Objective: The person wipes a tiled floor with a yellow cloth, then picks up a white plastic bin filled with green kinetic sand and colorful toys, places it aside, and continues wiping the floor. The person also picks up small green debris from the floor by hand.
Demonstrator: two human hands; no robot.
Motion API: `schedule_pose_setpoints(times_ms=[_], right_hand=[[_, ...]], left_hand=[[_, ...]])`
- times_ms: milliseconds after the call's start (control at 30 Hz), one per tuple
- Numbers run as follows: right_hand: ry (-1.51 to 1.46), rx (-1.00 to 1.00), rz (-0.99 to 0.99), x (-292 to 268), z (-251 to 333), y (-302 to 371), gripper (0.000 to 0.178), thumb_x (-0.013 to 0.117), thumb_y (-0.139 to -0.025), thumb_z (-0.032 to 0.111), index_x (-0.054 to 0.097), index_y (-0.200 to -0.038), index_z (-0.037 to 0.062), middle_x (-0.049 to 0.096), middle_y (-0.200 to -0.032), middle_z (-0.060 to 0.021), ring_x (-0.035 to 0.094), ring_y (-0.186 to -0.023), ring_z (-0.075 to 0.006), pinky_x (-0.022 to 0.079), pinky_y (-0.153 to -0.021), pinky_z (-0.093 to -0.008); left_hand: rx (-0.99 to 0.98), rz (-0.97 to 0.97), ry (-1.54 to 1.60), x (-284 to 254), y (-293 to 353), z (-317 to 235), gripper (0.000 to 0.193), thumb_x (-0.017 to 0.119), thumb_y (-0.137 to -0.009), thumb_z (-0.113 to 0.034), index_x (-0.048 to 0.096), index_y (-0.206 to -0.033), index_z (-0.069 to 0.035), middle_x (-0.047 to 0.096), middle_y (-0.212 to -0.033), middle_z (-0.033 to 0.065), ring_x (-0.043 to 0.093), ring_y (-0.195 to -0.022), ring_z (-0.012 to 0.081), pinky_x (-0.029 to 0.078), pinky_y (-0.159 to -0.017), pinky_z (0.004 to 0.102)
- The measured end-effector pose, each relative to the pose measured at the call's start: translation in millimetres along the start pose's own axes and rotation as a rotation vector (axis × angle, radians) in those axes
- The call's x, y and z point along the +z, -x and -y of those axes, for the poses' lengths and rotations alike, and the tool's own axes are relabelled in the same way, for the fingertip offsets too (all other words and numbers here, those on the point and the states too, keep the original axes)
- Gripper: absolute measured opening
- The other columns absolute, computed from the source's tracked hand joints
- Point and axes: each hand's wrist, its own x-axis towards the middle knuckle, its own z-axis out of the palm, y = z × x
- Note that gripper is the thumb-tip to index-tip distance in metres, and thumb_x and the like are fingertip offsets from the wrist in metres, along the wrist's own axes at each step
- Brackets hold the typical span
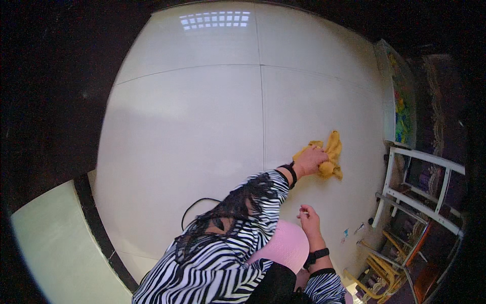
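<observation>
My left hand (310, 160), with a dark band at its wrist, reaches across to the right. Its fingers press round a bunched yellow cloth (331, 152), which touches the pale tiled floor (192, 131). The cloth's loose ends stick out past the fingertips. Closer to my body, my right hand (310, 221) is raised with its fingers curled in loosely. I see no object in it, only a small pale spot at the fingers, perhaps a ring. A black watch or band (316, 257) circles that wrist. Both sleeves are black-and-white striped.
To the right lie or lean a white metal frame like a ladder (420, 162) and yellow-framed chair parts (379, 276). A colourful panel (400, 106) stands behind them. Small blue decorations (346, 234) lie nearby. A dark strip (96, 218) edges the floor at left.
</observation>
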Motion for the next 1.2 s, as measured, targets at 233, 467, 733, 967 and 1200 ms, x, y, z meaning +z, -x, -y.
schedule_pose_setpoints(times_ms=[233,467,733,967,1200], right_hand=[[-0.026,-0.091,0.047,30,1,-11,0.025,0.052,-0.086,0.013,0.055,-0.107,0.0009,0.063,-0.091,-0.0101,0.063,-0.074,-0.0168,0.05,-0.069,-0.0281],[-0.011,-0.266,0.194,77,27,-27,0.026,0.052,-0.084,0.012,0.056,-0.107,0.0012,0.064,-0.094,-0.0114,0.062,-0.079,-0.0189,0.049,-0.073,-0.0278],[-0.046,-0.17,0.143,67,30,-24,0.025,0.052,-0.083,0.013,0.057,-0.106,0.0047,0.062,-0.099,-0.0135,0.06,-0.088,-0.0288,0.048,-0.077,-0.0342],[-0.143,-0.068,0.09,61,16,-13,0.026,0.052,-0.084,0.013,0.056,-0.108,0.0056,0.061,-0.098,-0.0152,0.06,-0.087,-0.0295,0.048,-0.077,-0.0354],[0.466,-0.223,0.187,-76,-11,29,0.028,0.049,-0.081,0.013,0.058,-0.107,0.0064,0.059,-0.105,-0.0167,0.057,-0.096,-0.0335,0.046,-0.084,-0.0388]], left_hand=[[-0.225,-0.852,1.004,-79,113,12,0.04,0.061,-0.07,0.003,0.056,-0.109,-0.004,0.059,-0.106,0.003,0.054,-0.099,0.0147,0.044,-0.09,0.0314],[-0.614,-1.576,0.372,-244,331,69,0.033,0.056,-0.087,-0.012,0.045,-0.115,0.0,0.054,-0.11,0.013,0.055,-0.095,0.0228,0.047,-0.083,0.0346],[-0.586,-0.981,-0.197,-229,241,133,0.037,0.057,-0.079,-0.01,0.049,-0.114,-0.004,0.054,-0.109,0.0127,0.052,-0.101,0.0273,0.041,-0.089,0.0358],[-0.062,-0.333,0.122,-33,80,18,0.041,0.068,-0.07,-0.018,0.054,-0.107,-0.009,0.054,-0.111,0.0163,0.048,-0.105,0.0353,0.04,-0.089,0.0433],[-0.392,0.076,0.826,2,58,-38,0.034,0.061,-0.08,-0.013,0.053,-0.113,-0.008,0.059,-0.107,0.01,0.055,-0.099,0.0239,0.043,-0.088,0.037]])
